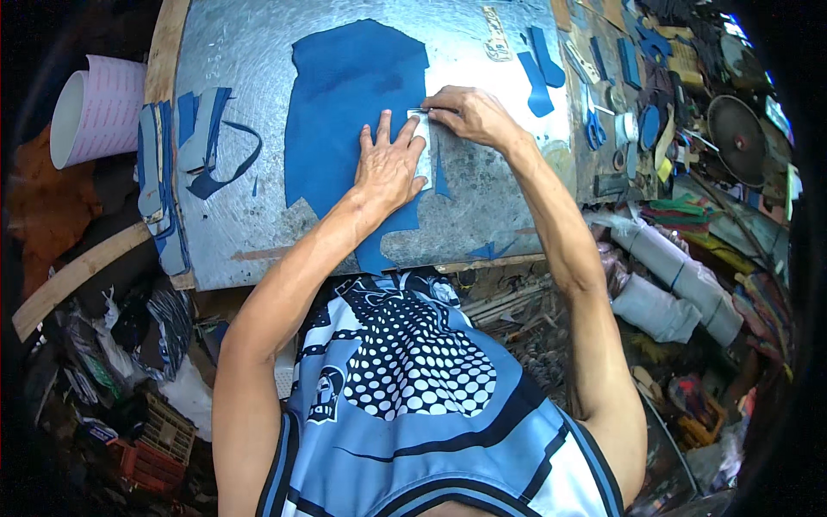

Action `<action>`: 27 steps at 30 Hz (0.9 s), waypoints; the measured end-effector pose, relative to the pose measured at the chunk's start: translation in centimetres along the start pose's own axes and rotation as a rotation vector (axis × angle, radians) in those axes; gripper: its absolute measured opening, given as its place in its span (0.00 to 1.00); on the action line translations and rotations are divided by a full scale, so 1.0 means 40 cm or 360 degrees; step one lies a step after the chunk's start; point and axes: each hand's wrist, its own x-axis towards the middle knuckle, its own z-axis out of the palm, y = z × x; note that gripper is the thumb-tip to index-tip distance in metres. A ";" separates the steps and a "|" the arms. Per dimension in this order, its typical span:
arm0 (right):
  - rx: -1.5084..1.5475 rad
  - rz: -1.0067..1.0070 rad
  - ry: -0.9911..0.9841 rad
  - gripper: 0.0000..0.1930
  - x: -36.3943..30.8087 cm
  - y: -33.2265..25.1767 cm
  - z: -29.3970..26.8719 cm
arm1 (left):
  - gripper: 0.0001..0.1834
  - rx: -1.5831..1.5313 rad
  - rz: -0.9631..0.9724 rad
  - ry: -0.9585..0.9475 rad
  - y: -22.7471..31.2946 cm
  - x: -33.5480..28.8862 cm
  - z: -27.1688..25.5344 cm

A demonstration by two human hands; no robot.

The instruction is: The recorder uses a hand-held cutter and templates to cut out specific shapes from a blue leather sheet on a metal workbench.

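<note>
A large piece of blue leather-like sheet (332, 95) with an uneven outline lies on a worn metal-topped table (250, 215). Along its right edge rests a narrow pale template (423, 177). My left hand (388, 164) is spread over the sheet and template, its fingers stretched out and pressing down. At the template's top end, my right hand (469, 116) is closed in a pinch around a thin blade-like tool (419, 110), mostly hidden by the fingers. A slim blue offcut (442, 177) lies just right of the template.
Stacked blue and grey cut pieces (155, 172) and a curled strip (250, 155) lie at left. Farther right are blue pieces (538, 82), another pale template (495, 34) and blue-handled scissors (594, 129). A white roll (99, 112) stands beyond the table's left edge; a round fan (736, 138) is far right.
</note>
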 end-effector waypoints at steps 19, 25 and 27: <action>-0.0295 0.0079 -0.0325 0.13 0.020 -0.016 -0.018 | 0.32 -0.0038 -0.0048 -0.0017 -0.001 0.006 -0.004; 0.0050 0.0254 0.0113 0.16 -0.074 0.008 -0.096 | 0.32 -0.0004 -0.0002 -0.0058 0.006 0.011 -0.017; 0.0323 0.0574 0.0340 0.19 -0.101 -0.071 -0.062 | 0.33 -0.0024 0.0044 0.0017 -0.001 -0.004 -0.009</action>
